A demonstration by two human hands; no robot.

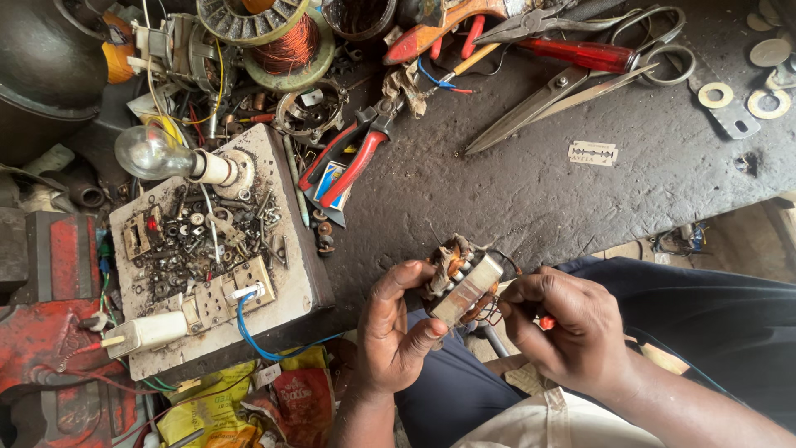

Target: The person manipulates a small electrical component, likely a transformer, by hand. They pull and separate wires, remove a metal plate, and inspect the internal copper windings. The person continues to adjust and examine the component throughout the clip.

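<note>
- A small motor stator of stacked grey steel plates with copper windings and thin dark leads (463,286) sits in the air above the person's lap, just off the near edge of the dark, grimy work surface (531,191).
- The left hand (394,332) cradles it, fingers (427,332) closed around its lower side and thumb over the top.
- The right hand (564,328) has its fingers pinched shut on a thin lead at the stator's right end; a bit of red shows under the palm, too hidden to identify.
- It likely feels dense and rigid at the steel core, while the fine wire and leads look fragile; the plate stack seems the safest place to grip.
- Beyond the fingertips lie red-handled pliers (352,162), long steel scissors (572,79) and a thin razor blade (593,153).
- Left of the left hand stands a pale board strewn with screws (207,249), carrying a clear glass bulb (153,152).
</note>
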